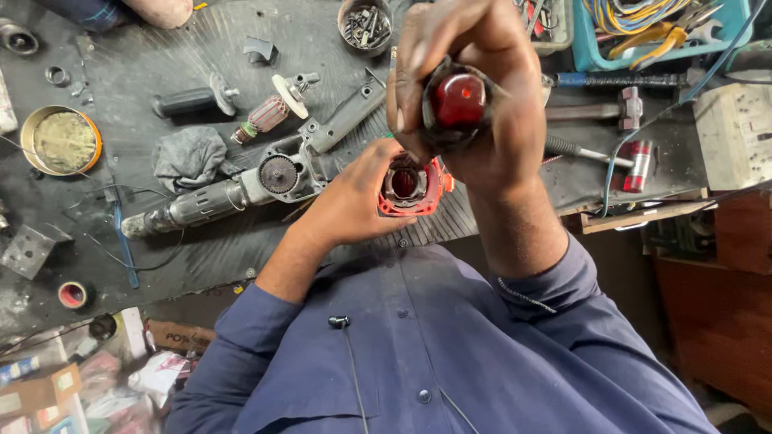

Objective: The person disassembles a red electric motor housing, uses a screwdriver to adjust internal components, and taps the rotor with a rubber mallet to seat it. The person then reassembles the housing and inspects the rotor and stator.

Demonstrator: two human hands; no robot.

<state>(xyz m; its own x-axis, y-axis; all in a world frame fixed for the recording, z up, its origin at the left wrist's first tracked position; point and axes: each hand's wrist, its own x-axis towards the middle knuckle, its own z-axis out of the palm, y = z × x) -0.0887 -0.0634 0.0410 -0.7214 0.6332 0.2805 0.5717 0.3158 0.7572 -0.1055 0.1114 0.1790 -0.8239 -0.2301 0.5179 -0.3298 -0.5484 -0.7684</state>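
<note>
Right hand: the right hand [474, 104] is rising closest to the camera, its fingers wrapping tightly around a dark round part with a glossy red domed end [458, 100], gripping it fully closed at chest height above the bench.
Bench: the dark, grimy ribbed-mat workbench [161, 56] is stretching across the upper part of the view, carrying everything else.
Blue tray: a turquoise plastic tray holding coloured wires and yellow-handled pliers [591, 48] is sitting at the far right edge of the bench.
Stripped tool: a grey metal power-tool body with an exposed gear [241, 189] is lying just left of the left hand, its nose pointing left.
Rag: a crumpled grey cloth [189, 157] is lying just above that tool body.
Left hand: the left hand [354, 201] is curling shut around a red plastic motor housing with an open round bore [412, 186], holding it at the near edge of the bench, just below the right hand.
Grease tin: an orange-rimmed round tin of pale grease [60, 139] is resting near the left edge, well apart from both hands.
Armature: a small copper-wound rotor with a pale fan disc [273, 108] is lying beside a black side handle [189, 100], beyond the rag.
Cup: a round metal cup of screws and bits [366, 24] is standing at the far edge.
</note>
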